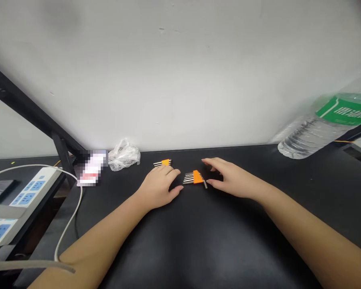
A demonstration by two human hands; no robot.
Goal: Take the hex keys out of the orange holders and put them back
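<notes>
An orange holder with a set of hex keys (pixel 197 177) lies on the black table between my hands, its metal shafts pointing left. To its left rests my left hand (pixel 161 185), thumb and fingers apart, with nothing visible in it. Just behind the left fingers is a second orange hex key holder (pixel 166 162), partly hidden by that hand. My right hand (pixel 225 178) is at the right end of the nearer set, its thumb and fingers spread and curved around bare space close to the short bent ends.
A crumpled clear plastic bag (pixel 124 155) and a blurred-out packet (pixel 92 168) sit at the back left. A power strip (pixel 27 200) with a white cable (pixel 75 216) is at the left edge. A large water bottle (pixel 325 124) stands back right, against the grey wall (pixel 180 80).
</notes>
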